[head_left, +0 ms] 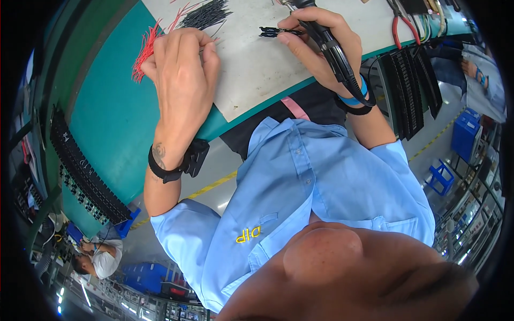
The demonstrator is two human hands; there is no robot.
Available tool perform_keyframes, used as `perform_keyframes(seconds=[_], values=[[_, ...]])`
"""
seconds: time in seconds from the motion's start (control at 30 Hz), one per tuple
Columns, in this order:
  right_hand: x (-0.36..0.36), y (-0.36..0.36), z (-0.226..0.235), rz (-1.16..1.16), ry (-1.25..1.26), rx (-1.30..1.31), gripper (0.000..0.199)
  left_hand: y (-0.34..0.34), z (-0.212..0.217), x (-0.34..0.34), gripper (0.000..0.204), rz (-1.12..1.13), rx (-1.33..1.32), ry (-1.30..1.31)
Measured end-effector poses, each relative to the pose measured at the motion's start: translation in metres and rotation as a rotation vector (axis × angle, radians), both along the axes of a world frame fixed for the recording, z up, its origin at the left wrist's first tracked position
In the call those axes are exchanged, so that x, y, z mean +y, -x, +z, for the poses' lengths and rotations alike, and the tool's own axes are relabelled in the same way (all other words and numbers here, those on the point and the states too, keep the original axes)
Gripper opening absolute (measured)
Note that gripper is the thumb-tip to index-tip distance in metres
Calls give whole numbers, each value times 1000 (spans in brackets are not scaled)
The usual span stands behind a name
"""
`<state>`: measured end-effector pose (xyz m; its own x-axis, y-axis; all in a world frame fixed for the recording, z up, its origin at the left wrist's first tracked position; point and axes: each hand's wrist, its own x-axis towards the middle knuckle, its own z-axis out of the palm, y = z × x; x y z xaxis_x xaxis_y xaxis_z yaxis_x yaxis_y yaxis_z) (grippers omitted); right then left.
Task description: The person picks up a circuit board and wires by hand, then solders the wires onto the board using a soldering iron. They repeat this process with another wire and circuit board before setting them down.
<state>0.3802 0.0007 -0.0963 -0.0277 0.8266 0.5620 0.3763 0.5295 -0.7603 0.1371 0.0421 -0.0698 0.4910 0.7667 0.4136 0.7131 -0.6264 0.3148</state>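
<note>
Chin and light-blue shirt of the wearer fill the lower frame, nearest the lens. Both forearms reach up and away to the bench, green-topped, with a pale work mat laid over it.

Left hand: knuckles up, fingers curled down onto the mat, pinching at a spread of thin red wires that fans out past the fingertips. Closed on them or only pressing them flat — cannot tell, the palm hides it. Black strap on that wrist.

Right hand: closed around a black pen-like tool with a thick black cable trailing back over the wrist; looks like a soldering iron, though the tip is out of clear view. Blue band on that wrist. Just left of its fingertips lies a small black part on the mat, touching or nearly touching the thumb.

Pile of black wires at the top edge, beside the red ones. Red-handled pliers further right. Black racks hang off the bench's right end; another rack along its left side. Another person works far below left.

Judgement: work seems to sit at picking one red wire to bring to the black part. Next move would call for singling out one strand cleanly and carrying it across, well apart for now, to the tool side, with the tool kept steady.
</note>
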Motion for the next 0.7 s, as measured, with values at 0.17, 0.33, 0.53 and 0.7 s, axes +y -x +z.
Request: perform_keyframes(seconds=[0.17, 0.33, 0.53, 0.7], values=[[-3, 10, 24, -71, 163, 119, 40, -11, 6, -11, 8, -73, -138, 240], [-6, 22, 26, -83, 244, 202, 40, -14, 3, -11, 8, -40, -297, 426], [-5, 26, 12, -43, 204, 296, 41, -16, 6, -12, 8, 6, -444, 618], [-5, 26, 10, -38, 184, 263, 40, -12, 4, -9, 9, -30, -279, 457]])
